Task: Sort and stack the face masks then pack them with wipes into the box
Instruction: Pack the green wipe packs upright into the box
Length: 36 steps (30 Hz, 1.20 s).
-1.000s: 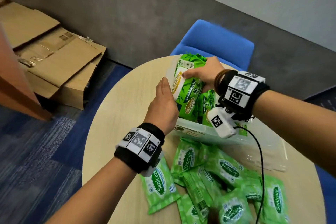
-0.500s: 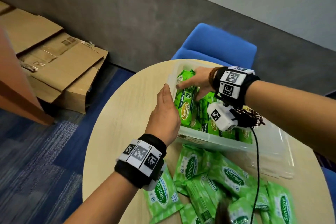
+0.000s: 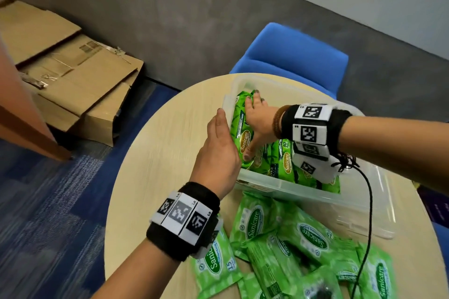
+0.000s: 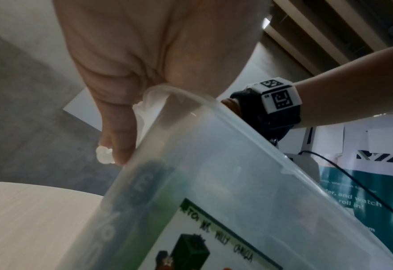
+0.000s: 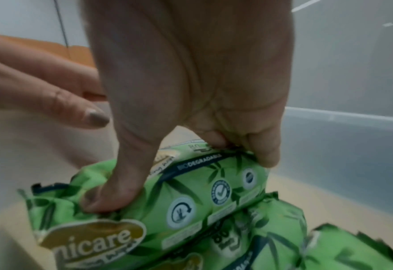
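Waiting nearest on the table, loose wipe packs lie unpacked. Left hand, fingers straight, braces the box wall so it won't slide. Beyond, right hand clamps thumb and fingers around a big wipe pack, seating it inside.

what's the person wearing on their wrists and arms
Both forearms are bare, no sleeves. Each wrist has a black band carrying white square tiles printed with black code markers. The right wrist band also has a white camera block hanging under it, a black cable trailing off, and a brown beaded bracelet next to it.
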Motion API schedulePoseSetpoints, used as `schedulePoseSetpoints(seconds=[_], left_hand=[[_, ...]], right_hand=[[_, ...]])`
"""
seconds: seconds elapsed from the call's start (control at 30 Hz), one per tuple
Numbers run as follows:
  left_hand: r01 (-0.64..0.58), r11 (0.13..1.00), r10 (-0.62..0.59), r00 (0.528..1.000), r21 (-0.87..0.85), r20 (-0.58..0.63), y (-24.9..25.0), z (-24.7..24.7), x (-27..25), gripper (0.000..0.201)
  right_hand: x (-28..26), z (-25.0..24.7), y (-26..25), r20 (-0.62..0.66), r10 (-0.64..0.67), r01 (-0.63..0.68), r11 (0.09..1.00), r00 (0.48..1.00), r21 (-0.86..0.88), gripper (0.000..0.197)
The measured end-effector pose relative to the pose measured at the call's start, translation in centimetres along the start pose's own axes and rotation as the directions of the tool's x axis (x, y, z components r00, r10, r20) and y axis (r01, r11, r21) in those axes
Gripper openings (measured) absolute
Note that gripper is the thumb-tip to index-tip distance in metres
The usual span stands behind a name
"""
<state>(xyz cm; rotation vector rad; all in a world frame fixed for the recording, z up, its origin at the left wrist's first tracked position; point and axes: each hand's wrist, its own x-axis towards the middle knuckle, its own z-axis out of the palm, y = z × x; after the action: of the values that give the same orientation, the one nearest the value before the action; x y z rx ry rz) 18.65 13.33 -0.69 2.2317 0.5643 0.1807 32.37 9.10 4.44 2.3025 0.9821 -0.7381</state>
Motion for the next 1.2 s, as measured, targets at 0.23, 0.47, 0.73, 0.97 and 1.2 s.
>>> schedulePoseSetpoints(seconds=[0.23, 0.47, 0.73, 0.97, 1.2], left_hand=[[-0.001, 1.000, 0.000, 1.000, -0.008, -0.006, 0.1, 0.1, -0.2, 0.065], [0.013, 1.000, -0.013, 1.000, -0.001, 0.003, 0.3, 0.0, -0.1, 0.067], [-0.044, 0.991, 0.043, 0.999, 0.127, 0.006, -0.3, 0.4, -0.1, 0.060], [-0.001, 1.000, 0.001, 1.000, 0.005, -0.008, 0.2, 0.3, 0.3, 0.065], [0.017, 1.000, -0.016, 0.998, 0.018, -0.059, 0.5, 0.2, 0.1, 0.058]], right_hand=[[3.1, 0.9, -1.4, 0.002, -0.031, 0.031, 0.995, 1.000, -0.092, 0.118], [2.7, 0.7, 0.3, -0.030, -0.105, 0.106, 0.993, 0.994, 0.051, 0.107], [2.8, 2.0, -0.5, -0.082, -0.173, 0.171, 0.985, 0.981, -0.036, 0.072], [3.9, 3.0, -0.1, -0.055, -0.162, 0.166, 0.984, 0.985, 0.072, 0.093], [-1.3, -0.4, 4.8, -0.200, -0.093, 0.190, 0.818, 0.975, 0.544, 0.032]])
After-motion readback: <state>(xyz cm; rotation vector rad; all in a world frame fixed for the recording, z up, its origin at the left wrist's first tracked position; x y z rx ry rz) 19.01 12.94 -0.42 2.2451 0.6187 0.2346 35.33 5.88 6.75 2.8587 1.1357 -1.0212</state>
